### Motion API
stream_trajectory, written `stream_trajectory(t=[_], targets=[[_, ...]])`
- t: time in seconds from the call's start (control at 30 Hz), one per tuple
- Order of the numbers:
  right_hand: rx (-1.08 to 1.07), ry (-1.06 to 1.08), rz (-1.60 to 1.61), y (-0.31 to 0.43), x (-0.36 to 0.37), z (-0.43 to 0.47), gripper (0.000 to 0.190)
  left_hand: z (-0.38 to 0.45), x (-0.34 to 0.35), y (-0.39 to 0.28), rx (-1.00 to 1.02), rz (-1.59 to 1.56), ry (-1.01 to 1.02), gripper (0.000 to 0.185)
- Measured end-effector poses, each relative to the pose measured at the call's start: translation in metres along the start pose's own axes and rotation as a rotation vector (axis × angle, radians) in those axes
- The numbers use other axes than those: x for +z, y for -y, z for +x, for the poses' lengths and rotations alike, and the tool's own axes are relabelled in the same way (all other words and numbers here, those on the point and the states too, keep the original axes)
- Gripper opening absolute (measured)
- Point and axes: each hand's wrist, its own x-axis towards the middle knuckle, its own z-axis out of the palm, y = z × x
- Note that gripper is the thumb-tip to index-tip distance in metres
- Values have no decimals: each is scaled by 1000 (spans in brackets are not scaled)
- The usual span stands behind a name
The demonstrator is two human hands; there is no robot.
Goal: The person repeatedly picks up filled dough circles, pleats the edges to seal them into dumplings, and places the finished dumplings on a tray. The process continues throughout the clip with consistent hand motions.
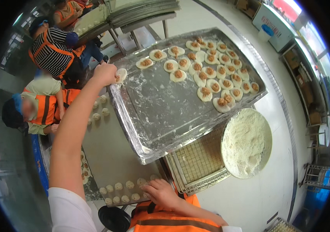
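Note:
My left hand reaches out to the near left corner of a floured metal tray. Its fingers are closed on the edge of a dough wrapper with brown filling, which overlaps the tray's rim; the fingertips are hidden. On the tray, many flat wrappers with filling lie mostly toward the far right side. My right hand rests low at the edge of a board, fingers bent down beside two rows of pleated dumplings. Whether it grips a dumpling there is hidden.
A bowl of flour stands against the tray's right side, above stacked wire-mesh racks. More dumplings sit at the board's far end. Co-workers in orange aprons sit at the left. A black round stool is below.

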Motion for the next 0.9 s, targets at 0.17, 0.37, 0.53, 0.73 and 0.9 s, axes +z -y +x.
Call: stream_trajectory(t=[0.17,0.37,0.53,0.73,0.9], targets=[[-29,-5,63,-9,-9,18,31,11,5,8,-35,-252,-105,20],[-51,23,79,-13,-10,15,30,6,26,4,-84,-362,-189,18],[-29,32,42,-13,-12,16,32,24,23,7,292,-324,-345,23],[-34,22,24,-11,-8,13,32,16,1,-5,447,161,-33,45],[-38,10,34,-9,-5,13,31,26,-11,-6,425,380,90,30]])
